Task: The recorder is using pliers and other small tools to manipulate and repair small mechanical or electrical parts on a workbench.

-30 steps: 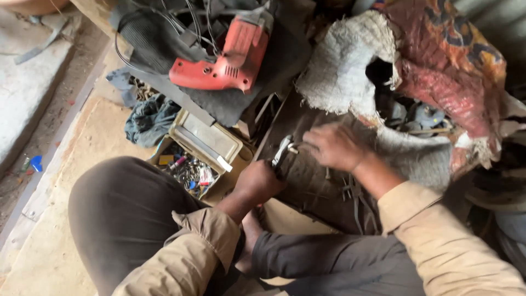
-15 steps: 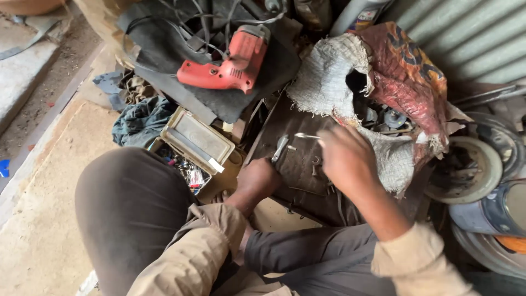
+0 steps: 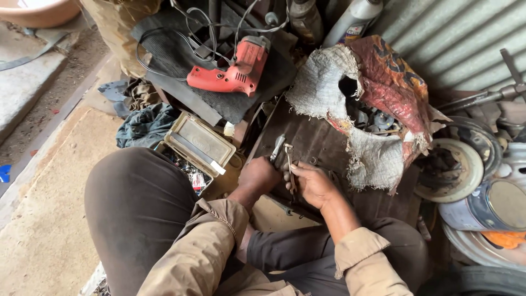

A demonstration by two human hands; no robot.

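Note:
I sit on the floor with both hands together over a dark metal plate (image 3: 323, 140). My right hand (image 3: 312, 183) grips a thin metal spanner (image 3: 289, 159) that points away from me. My left hand (image 3: 260, 176) rests closed on the plate's near edge, just below a short silvery tool (image 3: 277, 148) whose end it seems to hold. The two hands nearly touch.
A red electric drill (image 3: 235, 74) with a cable lies on a black mat behind. A small open tin box (image 3: 198, 143) of bits sits by my left knee. A torn sack (image 3: 378, 93) of parts, wheel rims (image 3: 457, 167) and a paint can (image 3: 493, 205) crowd the right.
My right hand has come back from the sack toward me and now holds the spanner beside my left hand. The view has shifted right.

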